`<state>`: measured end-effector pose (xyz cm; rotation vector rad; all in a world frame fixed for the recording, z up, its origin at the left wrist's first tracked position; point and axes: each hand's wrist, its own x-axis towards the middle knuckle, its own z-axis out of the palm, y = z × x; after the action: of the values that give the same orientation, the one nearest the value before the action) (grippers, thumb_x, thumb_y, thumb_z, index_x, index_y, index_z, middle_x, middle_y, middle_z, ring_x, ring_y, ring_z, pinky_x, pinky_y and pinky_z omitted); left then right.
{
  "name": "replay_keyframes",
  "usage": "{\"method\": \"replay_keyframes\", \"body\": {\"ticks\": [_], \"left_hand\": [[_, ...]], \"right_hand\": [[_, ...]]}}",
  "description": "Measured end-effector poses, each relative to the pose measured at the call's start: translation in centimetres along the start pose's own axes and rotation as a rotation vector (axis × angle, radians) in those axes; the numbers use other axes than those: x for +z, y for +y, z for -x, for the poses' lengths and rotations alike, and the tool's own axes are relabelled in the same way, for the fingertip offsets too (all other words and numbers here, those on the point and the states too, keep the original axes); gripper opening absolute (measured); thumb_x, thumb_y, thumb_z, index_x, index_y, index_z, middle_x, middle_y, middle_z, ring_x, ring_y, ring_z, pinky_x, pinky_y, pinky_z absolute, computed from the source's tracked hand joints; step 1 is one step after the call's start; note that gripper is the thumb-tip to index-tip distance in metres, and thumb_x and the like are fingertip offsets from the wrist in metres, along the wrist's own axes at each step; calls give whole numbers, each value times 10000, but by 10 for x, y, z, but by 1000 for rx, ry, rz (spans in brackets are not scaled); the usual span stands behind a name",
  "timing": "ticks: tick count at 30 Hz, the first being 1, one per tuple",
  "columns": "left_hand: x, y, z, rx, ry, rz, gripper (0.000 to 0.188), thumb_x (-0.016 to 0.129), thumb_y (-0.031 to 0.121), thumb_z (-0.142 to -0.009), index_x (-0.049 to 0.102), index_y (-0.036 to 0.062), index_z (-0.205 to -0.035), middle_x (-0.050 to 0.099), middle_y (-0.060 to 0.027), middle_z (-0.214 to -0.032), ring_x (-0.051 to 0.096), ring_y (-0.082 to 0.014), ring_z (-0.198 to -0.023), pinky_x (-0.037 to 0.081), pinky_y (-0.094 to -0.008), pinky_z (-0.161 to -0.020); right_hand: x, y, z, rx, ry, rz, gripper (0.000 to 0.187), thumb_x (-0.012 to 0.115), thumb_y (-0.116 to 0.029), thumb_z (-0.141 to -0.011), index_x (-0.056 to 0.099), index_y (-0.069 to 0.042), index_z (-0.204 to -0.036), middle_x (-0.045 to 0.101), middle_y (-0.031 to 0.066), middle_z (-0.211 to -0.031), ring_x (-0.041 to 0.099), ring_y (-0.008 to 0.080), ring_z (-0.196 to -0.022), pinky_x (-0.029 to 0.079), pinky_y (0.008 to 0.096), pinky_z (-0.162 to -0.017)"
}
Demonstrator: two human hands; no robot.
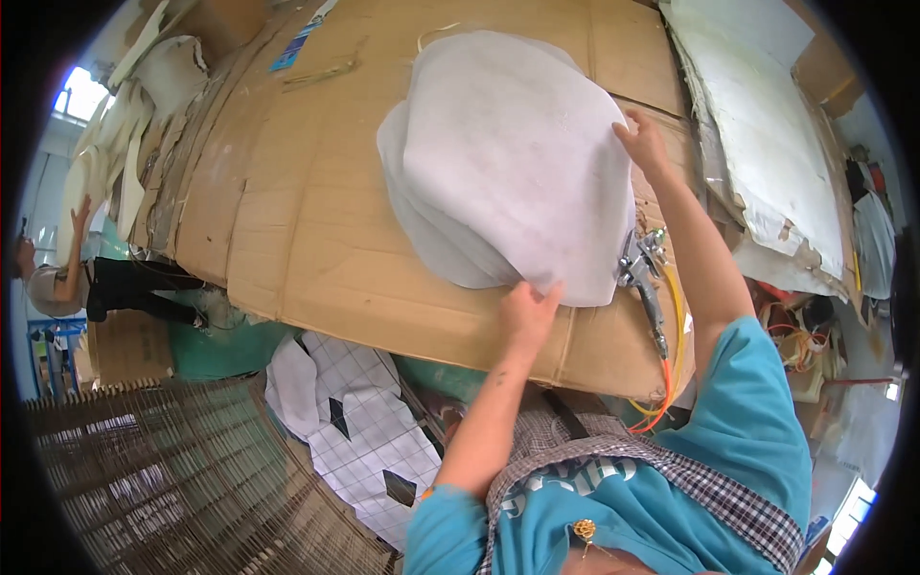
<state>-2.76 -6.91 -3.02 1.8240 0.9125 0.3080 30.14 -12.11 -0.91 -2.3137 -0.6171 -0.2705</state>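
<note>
A stack of pale grey-white, rounded sheets (517, 158), like fabric or thin foam, lies on a cardboard-covered table. The upper sheet sits askew, so lower layers show along the left side. My left hand (529, 318) pinches its near edge between thumb and fingers. At the right edge, higher up, my right hand (644, 144) grips the border with thumb and forefinger. Close to the sheet's lower right corner rests a metal spray gun (647, 287), with an orange hose and a yellow hose trailing off the table's near edge.
Brown cardboard (307, 211) covers the table. White-topped boards (757, 144) stand to the right. Below left are a slatted rack (192, 460) and white checked padded fabric (355, 431). Another person (72, 278) is at far left, beside pale curved pieces (134, 182).
</note>
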Motion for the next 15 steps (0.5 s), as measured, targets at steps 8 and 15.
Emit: {"method": "replay_keyframes", "body": {"ticks": [8,15], "left_hand": [[-20,18,0,74,-98,-328,445,444,339,-881,580,-13,-645,575,-242,-666,561,-419,-638,434,-507,-608],[-99,-3,0,-73,95,-196,267,519,194,-860,525,6,-670,560,-145,-600,589,-266,-588,482,-369,-594]], "right_hand": [[7,8,-8,262,-241,0,319,618,-271,-760,621,-8,-941,627,122,-917,588,203,-831,448,345,-738],[-13,-45,11,-255,-239,297,277,603,-298,-744,641,-33,-813,605,150,-891,573,311,-867,454,374,-772]]}}
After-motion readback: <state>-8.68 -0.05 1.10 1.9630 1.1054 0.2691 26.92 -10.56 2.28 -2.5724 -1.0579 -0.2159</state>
